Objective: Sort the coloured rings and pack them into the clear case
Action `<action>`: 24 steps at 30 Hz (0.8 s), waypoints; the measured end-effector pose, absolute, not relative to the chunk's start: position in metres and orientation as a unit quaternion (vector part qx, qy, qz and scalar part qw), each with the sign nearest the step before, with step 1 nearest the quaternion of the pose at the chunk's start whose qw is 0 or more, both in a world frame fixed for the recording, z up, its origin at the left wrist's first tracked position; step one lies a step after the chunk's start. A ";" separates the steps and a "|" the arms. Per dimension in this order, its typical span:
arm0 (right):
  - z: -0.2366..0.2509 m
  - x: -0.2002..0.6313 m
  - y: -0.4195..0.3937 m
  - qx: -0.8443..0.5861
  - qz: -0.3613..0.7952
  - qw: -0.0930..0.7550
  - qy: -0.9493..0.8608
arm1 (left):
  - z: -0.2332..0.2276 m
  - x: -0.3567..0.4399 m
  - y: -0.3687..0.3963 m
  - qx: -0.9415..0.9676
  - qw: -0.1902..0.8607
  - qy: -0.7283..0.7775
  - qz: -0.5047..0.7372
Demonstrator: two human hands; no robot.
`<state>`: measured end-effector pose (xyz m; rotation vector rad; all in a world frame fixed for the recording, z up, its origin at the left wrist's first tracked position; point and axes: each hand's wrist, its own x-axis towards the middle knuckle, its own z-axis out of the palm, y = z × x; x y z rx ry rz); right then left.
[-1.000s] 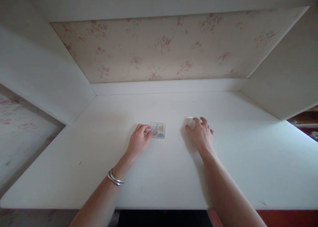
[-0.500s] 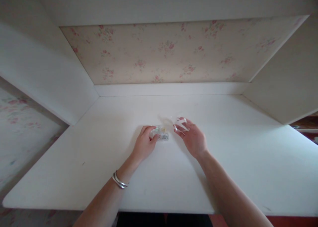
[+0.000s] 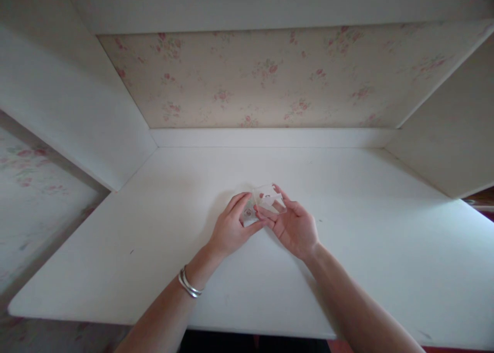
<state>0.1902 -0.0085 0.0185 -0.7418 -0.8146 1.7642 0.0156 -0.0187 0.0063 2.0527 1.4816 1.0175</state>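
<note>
My left hand (image 3: 228,230) curls around a small clear plastic case (image 3: 249,213) just above or on the white desktop. Small round and greyish details show inside the case, too tiny to name. From the right, my right hand (image 3: 296,229) holds a clear plastic cover (image 3: 267,193) by its far and near sides, palm turned partly up. The cover's left end meets the case, and the two overlap between my hands. Whether one is slid into the other I cannot tell. My left thumb touches near the fingertips of my right hand.
The white desktop (image 3: 162,286) spreads around both hands, with a small dark mark (image 3: 131,251) on the left. White side panels and a floral-papered back wall (image 3: 247,80) enclose it. A silver bracelet (image 3: 188,283) circles my left wrist.
My right hand has moved left with the clear cover, bringing it against the case. The left thumb has stretched right along the case's near side. The view has shifted slightly.
</note>
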 end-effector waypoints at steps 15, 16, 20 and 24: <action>0.006 0.185 -0.008 -0.328 0.721 0.529 -0.305 | 0.002 0.010 -0.013 0.735 0.188 0.509 0.406; 0.005 0.185 -0.008 -0.338 0.711 0.528 -0.319 | 0.002 0.009 -0.013 0.737 0.182 0.508 0.406; 0.001 0.185 -0.006 -0.422 0.623 0.519 -0.405 | 0.004 0.007 -0.011 0.740 0.162 0.506 0.413; -0.003 0.187 -0.003 -0.511 0.525 0.470 -0.493 | 0.005 0.007 -0.011 0.734 0.156 0.511 0.420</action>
